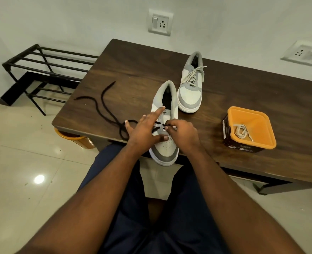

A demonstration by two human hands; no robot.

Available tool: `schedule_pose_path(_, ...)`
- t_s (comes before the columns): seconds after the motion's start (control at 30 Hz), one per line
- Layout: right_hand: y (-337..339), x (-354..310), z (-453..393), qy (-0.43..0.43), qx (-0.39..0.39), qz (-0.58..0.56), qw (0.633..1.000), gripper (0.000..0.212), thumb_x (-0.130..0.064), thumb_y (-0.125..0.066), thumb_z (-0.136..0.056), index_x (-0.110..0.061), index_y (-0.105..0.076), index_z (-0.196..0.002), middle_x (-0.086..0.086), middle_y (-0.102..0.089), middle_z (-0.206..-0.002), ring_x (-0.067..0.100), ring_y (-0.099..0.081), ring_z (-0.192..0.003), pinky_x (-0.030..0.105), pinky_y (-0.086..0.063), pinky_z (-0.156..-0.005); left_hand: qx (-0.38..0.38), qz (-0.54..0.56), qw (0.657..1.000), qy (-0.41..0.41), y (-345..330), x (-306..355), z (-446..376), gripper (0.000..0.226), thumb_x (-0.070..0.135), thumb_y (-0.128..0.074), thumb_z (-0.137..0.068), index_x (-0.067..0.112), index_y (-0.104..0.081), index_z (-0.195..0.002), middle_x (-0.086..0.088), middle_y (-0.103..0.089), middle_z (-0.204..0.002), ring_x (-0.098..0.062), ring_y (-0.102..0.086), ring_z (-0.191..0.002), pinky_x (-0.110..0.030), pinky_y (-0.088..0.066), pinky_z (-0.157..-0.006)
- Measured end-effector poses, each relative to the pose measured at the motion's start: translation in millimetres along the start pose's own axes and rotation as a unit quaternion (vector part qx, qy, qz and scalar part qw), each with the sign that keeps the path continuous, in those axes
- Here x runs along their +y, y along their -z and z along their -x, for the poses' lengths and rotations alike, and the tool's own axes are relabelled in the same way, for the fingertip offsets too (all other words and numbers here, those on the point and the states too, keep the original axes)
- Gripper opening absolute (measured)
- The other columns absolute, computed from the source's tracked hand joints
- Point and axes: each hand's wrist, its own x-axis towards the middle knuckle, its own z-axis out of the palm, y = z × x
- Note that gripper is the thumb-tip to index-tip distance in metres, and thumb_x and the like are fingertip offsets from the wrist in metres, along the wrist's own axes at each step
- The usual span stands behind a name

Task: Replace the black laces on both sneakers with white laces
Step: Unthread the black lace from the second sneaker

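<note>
head view: a grey-and-white leather low sneaker [165,143] sits at the dark wood-grain surface's [133,70] near edge, toe overhanging. the left hand [145,132] rests on it, fingers spread; the right hand's [181,132] fingers pinch its woolly black lace [103,105], trailing left. the white-laced second sneaker [190,92] stands behind. a coiled white lace [241,131] lies in the square orange plastic tub [250,129] at right.

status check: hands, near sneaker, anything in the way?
Right hand pinching black lace at eyelets; left hand spread on near sneaker. Black lace mostly out. Far sneaker already white-laced. Spare white lace in orange tub. Nothing blocking.
</note>
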Motion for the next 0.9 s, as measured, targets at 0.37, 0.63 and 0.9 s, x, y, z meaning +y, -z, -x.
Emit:
schedule_pose_path(0.37, -32.2, 15.3, 30.0, -0.123, 0.202, -0.347, 0.908, 0.011, -0.011, -0.062, -0.09, -0.021, -0.064, -0.093, 0.0, -0.028, -0.156, 0.004, -0.04, -0.127, -0.003, -0.031, -0.085, 0.009, -0.027, 1.0, -0.002, 6.4, -21.5, -6.8, 0.085, 0.076, -0.066, -0.067, 0.053, -0.021, -0.135, 0.01, -0.055, -0.13, -0.016, -0.041, -0.134, -0.065, 0.007, -0.113)
schedule_pose_path(0.63, -15.0, 2.2, -7.6, 0.065, 0.072, 0.059, 0.994, 0.019, -0.024, -0.055, -0.094, -0.025, -0.071, -0.102, 0.0, -0.019, -0.16, 0.031, -0.004, -0.148, 0.053, -0.015, -0.116, 0.036, 0.003, 0.999, -0.02, -9.9, -16.1, -6.7, 0.089, 0.07, -0.07, -0.065, 0.049, -0.023, -0.138, 0.021, -0.024, -0.156, -0.012, -0.017, -0.147, -0.066, 0.007, -0.111)
schedule_pose_path(0.9, -17.6, 12.7, 24.4, -0.117, 0.245, -0.281, 0.92, 0.012, -0.026, -0.056, -0.094, -0.031, -0.064, -0.087, -0.006, -0.029, -0.154, 0.018, -0.034, -0.137, 0.048, -0.035, -0.108, 0.042, 0.011, 0.999, 0.009, -13.5, -21.6, -6.7, 0.095, 0.081, -0.067, -0.059, 0.052, -0.019, -0.135, 0.016, -0.039, -0.148, -0.011, -0.026, -0.144, -0.064, 0.011, -0.112)
